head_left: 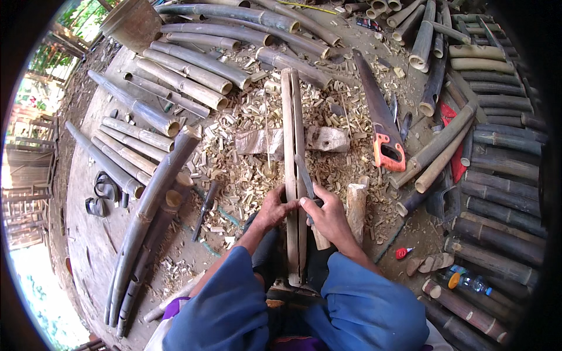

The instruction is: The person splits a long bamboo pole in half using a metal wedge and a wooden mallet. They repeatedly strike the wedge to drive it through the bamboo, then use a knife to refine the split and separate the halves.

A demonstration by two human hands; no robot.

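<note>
The slit bamboo pole (288, 134) lay lengthwise across a wood block (252, 142). It was probably stiff, fairly light and splintery-edged, best gripped mid-length, where the left hand (274, 209) clasped it; the right hand (329, 215) clenched a knife (304, 174).

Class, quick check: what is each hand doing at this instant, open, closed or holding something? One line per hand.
Left hand: closed, holding the split bamboo.
Right hand: closed, holding the knife.

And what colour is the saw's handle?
The saw's handle is orange, clearest in the head view.
</note>
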